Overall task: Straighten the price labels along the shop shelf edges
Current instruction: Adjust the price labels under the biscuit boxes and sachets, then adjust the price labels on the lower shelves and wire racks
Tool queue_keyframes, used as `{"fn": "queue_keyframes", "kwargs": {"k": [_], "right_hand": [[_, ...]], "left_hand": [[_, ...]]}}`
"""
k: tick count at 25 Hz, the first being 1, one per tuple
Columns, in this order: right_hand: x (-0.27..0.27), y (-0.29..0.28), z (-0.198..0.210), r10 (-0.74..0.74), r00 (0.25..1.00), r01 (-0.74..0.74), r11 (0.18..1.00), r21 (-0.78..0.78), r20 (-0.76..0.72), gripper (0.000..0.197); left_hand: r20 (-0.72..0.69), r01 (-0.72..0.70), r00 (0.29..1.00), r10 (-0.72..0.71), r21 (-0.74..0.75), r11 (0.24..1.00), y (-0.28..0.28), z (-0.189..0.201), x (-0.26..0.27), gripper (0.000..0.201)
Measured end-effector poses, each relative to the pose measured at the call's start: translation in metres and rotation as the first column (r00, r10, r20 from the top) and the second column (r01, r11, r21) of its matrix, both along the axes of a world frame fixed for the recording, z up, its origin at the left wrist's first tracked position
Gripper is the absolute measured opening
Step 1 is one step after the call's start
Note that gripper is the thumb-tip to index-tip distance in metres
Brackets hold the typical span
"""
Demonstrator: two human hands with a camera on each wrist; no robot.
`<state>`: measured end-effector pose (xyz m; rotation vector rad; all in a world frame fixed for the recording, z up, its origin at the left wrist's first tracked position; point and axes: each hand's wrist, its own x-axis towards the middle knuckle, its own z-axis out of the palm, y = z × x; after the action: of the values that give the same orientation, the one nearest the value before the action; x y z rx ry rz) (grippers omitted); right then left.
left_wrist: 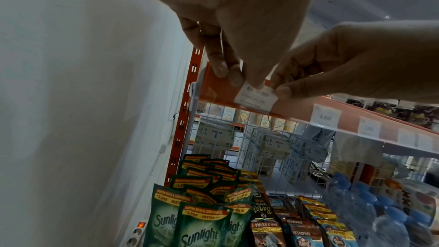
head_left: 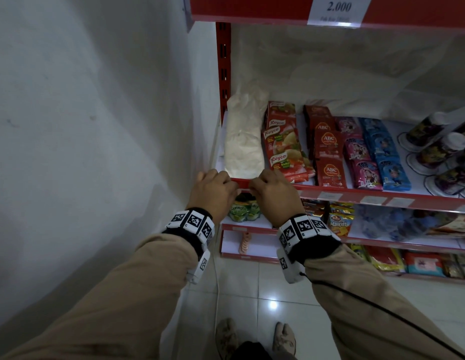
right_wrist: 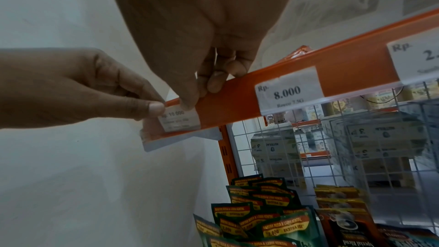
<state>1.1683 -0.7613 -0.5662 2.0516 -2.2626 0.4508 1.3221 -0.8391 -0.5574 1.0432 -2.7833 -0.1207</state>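
Both hands work one price label at the wall end of the shelf edge; my left hand pinches its left end, my right hand its right end, probably to level it evenly in the strip.

Red metal shelf sat right up against a white wall on the left. Lying on it, left to right: a white bag, Royco packets, dark red ABC sachets, pink packets, blue packets and tipped-over cups far right. Price labels sat along its front edge.
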Motion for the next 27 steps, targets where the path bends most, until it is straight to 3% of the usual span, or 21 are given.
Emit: {"fn": "queue_keyframes", "kwargs": {"k": [13, 19, 24, 27], "right_hand": [[0.0006, 0.0008, 0.0024, -0.014, 0.999, 0.015, 0.999, 0.051, -0.03, 0.01], [0.0019, 0.0045, 0.0075, -0.031, 0.997, 0.027, 0.998, 0.061, 0.073, 0.018], [0.0014, 0.0065, 0.0084, -0.065, 0.996, 0.068, 0.996, -0.055, 0.055, 0.009], [-0.0039, 0.0069, 0.0078, -0.07, 0.994, 0.075, 0.995, -0.059, 0.088, 0.013]], "left_hand": [[-0.086, -0.002, 0.996, -0.007, -0.1, 0.995, -0.0021, -0.0059, 0.001, 0.02], [-0.16, 0.02, 0.986, -0.043, -0.145, 0.989, -0.0014, -0.0052, 0.0057, 0.013], [-0.178, -0.011, 0.984, -0.018, -0.158, 0.987, -0.0011, -0.0042, 0.0048, 0.004], [-0.188, -0.054, 0.982, 0.026, -0.149, 0.987, 0.0026, -0.0046, 0.0031, 0.008]]}}
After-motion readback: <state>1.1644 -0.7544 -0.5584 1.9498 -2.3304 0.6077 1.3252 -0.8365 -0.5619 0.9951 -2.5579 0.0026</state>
